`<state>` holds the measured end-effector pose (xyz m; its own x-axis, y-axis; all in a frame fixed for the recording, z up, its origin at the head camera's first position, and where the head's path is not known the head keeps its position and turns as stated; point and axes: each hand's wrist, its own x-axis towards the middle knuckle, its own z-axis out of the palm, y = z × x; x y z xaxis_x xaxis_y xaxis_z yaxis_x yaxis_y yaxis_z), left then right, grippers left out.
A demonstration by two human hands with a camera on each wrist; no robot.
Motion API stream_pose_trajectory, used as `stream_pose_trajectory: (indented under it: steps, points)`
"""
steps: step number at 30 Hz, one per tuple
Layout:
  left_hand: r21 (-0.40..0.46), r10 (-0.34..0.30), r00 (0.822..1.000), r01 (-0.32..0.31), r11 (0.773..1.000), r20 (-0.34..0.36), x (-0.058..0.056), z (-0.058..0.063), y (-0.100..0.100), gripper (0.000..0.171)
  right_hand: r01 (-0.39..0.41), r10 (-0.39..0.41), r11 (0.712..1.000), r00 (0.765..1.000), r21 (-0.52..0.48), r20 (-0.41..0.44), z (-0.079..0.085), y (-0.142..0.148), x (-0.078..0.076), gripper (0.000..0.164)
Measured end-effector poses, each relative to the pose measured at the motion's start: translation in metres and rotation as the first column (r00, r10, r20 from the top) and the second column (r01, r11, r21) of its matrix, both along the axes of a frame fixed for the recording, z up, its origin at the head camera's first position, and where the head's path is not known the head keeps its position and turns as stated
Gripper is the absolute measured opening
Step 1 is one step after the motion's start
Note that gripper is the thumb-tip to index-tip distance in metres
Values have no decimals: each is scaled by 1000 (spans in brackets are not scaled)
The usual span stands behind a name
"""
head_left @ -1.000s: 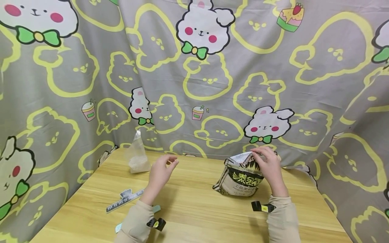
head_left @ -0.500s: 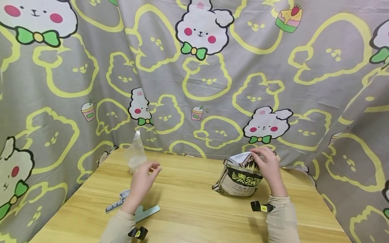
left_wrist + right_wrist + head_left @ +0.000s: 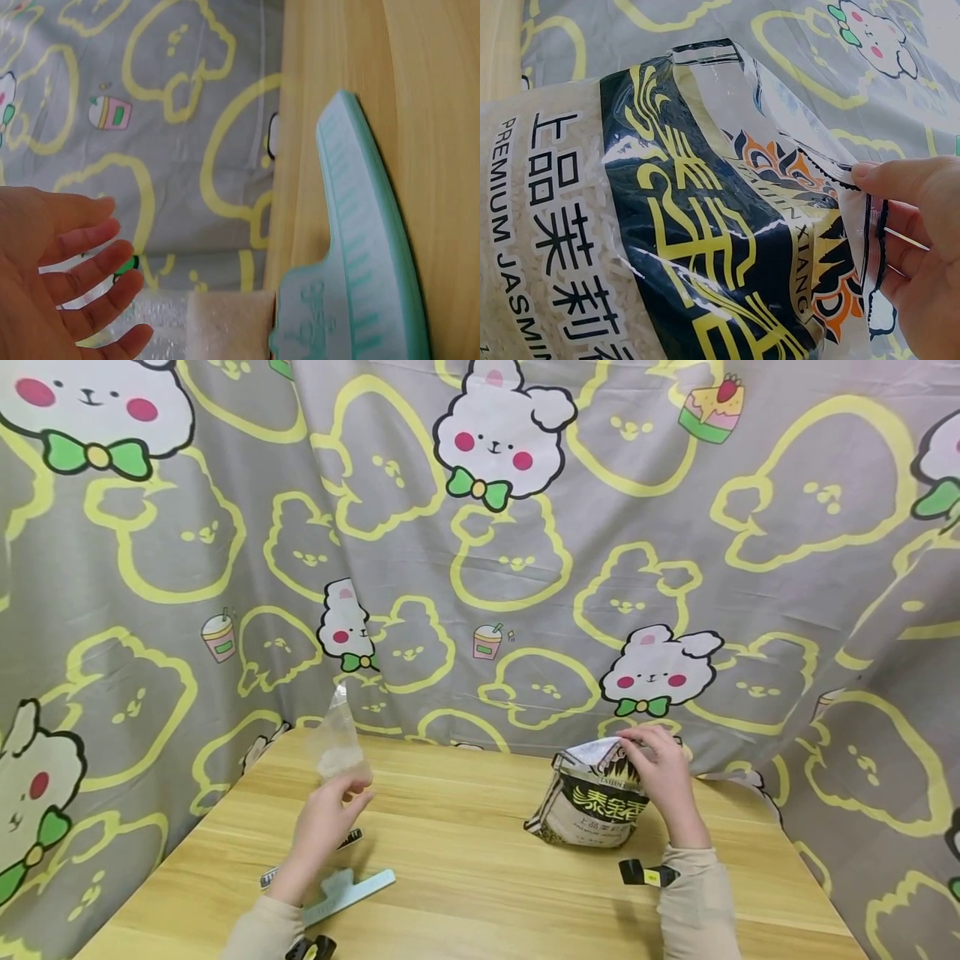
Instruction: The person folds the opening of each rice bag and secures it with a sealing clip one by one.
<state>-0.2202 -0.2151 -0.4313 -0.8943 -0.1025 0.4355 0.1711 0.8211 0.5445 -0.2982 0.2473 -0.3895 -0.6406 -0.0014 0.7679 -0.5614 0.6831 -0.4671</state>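
My right hand (image 3: pixel 663 781) pinches the top edge of a bag of jasmine rice (image 3: pixel 588 814), which stands upright on the table. In the right wrist view, thumb and fingers hold the printed bag's rim, and white grains show through its clear lower part. My left hand (image 3: pixel 326 818) holds nothing, fingers loosely bent and spread. Just beyond it stands a small clear plastic bag (image 3: pixel 335 747) with white grains at the bottom. Under the left forearm lie a light teal sealing clip (image 3: pixel 367 247) and a clip with a piano-key pattern (image 3: pixel 350 838), the latter partly hidden by the arm.
The wooden table (image 3: pixel 465 860) runs back to a grey curtain (image 3: pixel 420 552) printed with rabbits and yellow outlines, which also hangs along both sides. Black camera straps are worn at both wrists, one by the right sleeve (image 3: pixel 697 893).
My left hand has moved left and toward me, past the small clear bag, uncovering the teal clip and covering part of the piano-key one. The right hand keeps its pinch on the rice bag.
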Motion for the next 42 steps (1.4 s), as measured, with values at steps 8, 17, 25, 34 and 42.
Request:
stream_pose_trajectory:
  steps: [8,17,25,34,42]
  points:
    - [54,-88,993,84,995,78,1,-6,-26,24,1,-1,1000,1000,0,7,-1,0,0,12]
    - [72,-157,967,145,987,201,-2,-12,-53,27,4,-4,1000,1000,4,-10,1,0,1,12]
    - [54,-151,950,142,988,275,0,-20,-75,33,12,-11,1000,1000,11,-19,1,-1,2,11]
    - [91,-151,898,124,988,413,0,-26,-88,42,19,-19,1000,1000,7,-17,-2,-2,1,13]
    - [75,-100,858,72,995,503,0,-29,-94,40,24,-24,1000,1000,8,-3,-3,-2,-1,14]
